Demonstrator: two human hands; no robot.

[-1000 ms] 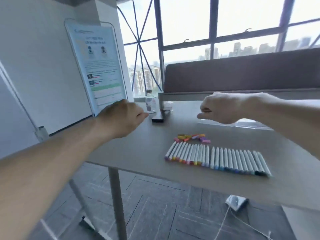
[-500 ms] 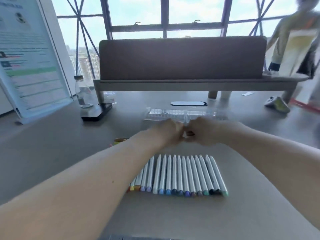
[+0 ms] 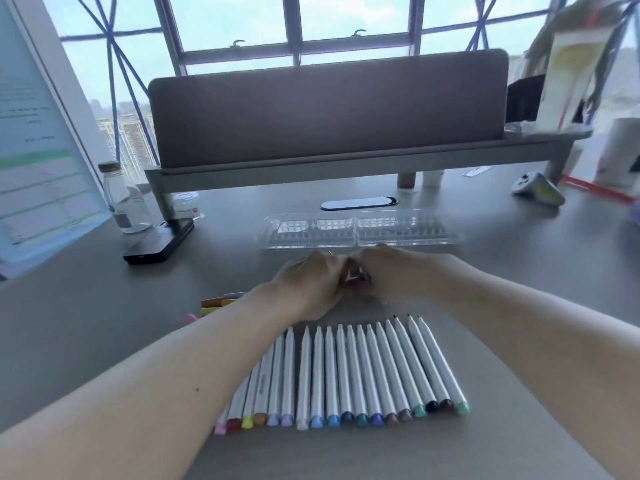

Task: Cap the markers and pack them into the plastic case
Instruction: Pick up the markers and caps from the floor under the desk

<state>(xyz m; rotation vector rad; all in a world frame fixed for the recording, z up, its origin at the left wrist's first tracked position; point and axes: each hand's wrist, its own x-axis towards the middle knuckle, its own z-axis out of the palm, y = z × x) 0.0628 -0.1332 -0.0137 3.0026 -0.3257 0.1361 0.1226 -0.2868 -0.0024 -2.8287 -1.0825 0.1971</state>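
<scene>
Grey desk (image 3: 86,323), uncapped markers (image 3: 346,375) laid in a row, clear plastic case (image 3: 356,230) behind them.
From the left: a water bottle (image 3: 121,199) stands at the back, loose caps (image 3: 221,302) lie just beside the left forearm, then the left hand (image 3: 311,285) and right hand (image 3: 391,271), both curled into fists with knuckles touching, sit between the marker tips and the case.

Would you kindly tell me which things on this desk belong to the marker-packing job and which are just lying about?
For the job:
- row of white-barrelled markers with coloured ends
- clear plastic case
- small coloured caps

Just lying about:
- clear glass bottle
- flat black slab
- grey-and-yellow game controller
- printed display board
</scene>
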